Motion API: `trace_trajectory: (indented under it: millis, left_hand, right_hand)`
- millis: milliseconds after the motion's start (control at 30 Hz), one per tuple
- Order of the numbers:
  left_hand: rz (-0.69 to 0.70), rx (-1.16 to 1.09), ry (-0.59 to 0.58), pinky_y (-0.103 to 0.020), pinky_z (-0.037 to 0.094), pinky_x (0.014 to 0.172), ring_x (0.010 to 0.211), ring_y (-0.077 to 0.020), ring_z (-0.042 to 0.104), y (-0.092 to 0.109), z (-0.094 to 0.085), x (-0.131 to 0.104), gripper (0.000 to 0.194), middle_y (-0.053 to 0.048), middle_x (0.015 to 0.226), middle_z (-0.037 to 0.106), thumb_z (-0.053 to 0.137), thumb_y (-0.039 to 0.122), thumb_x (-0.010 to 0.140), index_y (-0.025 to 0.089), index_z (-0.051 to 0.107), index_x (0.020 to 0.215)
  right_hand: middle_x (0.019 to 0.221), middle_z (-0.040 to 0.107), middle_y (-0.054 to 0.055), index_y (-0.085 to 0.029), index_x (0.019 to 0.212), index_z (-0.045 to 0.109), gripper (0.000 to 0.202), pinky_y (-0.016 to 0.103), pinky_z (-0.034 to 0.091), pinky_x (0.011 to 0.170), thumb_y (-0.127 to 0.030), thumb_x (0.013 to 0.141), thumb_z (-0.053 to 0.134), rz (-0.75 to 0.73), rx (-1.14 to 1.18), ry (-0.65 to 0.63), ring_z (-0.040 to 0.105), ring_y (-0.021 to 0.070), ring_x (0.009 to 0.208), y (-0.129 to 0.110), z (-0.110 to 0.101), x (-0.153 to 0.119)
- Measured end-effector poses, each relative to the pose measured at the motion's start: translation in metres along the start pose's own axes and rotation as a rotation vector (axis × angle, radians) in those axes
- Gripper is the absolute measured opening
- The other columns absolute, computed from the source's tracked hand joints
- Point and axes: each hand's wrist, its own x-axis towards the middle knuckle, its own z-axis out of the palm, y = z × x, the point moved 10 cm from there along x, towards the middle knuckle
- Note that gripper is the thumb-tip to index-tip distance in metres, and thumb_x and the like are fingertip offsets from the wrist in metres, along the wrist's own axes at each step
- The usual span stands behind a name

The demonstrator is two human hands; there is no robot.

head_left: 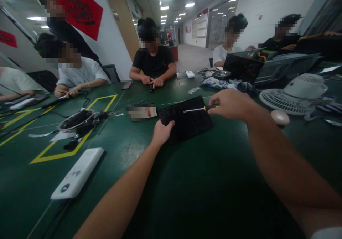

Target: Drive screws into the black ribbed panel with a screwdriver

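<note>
A flat black panel [189,125] lies tilted above the green table, its surface too dark to make out in detail. My left hand [162,132] grips its left edge, thumb on top. In my right hand [231,104] is a screwdriver [195,110] with a yellow and black handle, held over the panel's right part. Its metal shaft points left, and the tip is over the panel's middle; whether it touches cannot be told.
A white power bank [78,173] with a cable lies front left on the table [112,203]. Behind it is a bowl of black parts [77,119]. A small box [141,112] is beyond the panel. At right are a white fan [296,91] and mouse [280,118]. Several people sit around.
</note>
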Motion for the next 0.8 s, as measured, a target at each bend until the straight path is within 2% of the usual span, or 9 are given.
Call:
trace_trajectory:
  millis: [133,367,567,800]
  left_hand:
    - [0.009,-0.001,-0.015,-0.047,0.060,0.094,0.100,-0.0342,0.078,0.0010,0.0014,-0.0003,0.034,-0.013,0.105,0.083,0.083,0.042,0.078,0.017,0.078,0.101]
    - [-0.002,0.026,0.026,-0.046,0.060,0.095,0.095,-0.0325,0.078,0.0021,-0.0013,-0.0006,0.032,-0.011,0.098,0.083,0.084,0.040,0.076,0.017,0.077,0.096]
    - [-0.010,0.021,0.007,-0.046,0.061,0.095,0.098,-0.0330,0.079,0.0033,-0.0004,-0.0013,0.031,-0.011,0.102,0.084,0.083,0.039,0.078,0.017,0.078,0.099]
    - [-0.013,0.015,0.008,-0.047,0.061,0.095,0.099,-0.0340,0.079,0.0020,0.0003,-0.0011,0.031,-0.012,0.104,0.084,0.083,0.039,0.078,0.017,0.078,0.099]
  right_hand:
    - [0.118,0.084,0.008,-0.031,0.108,0.087,0.028,0.047,0.056,0.085,-0.047,0.090,0.073,0.005,-0.008,-0.012,0.075,0.0362,0.112,-0.0015,0.0035,0.0007]
    - [0.114,0.085,0.009,-0.030,0.108,0.088,0.028,0.046,0.057,0.085,-0.046,0.090,0.074,0.000,0.005,0.004,0.076,0.0353,0.109,-0.0015,0.0044,0.0021]
    - [0.108,0.085,0.009,-0.029,0.106,0.089,0.028,0.045,0.057,0.087,-0.047,0.091,0.073,-0.026,0.033,-0.006,0.076,0.0325,0.104,-0.0022,0.0078,0.0042]
    - [0.106,0.085,0.011,-0.027,0.108,0.089,0.031,0.046,0.057,0.087,-0.046,0.092,0.071,0.000,0.028,-0.038,0.077,0.0342,0.105,-0.0026,0.0078,0.0022]
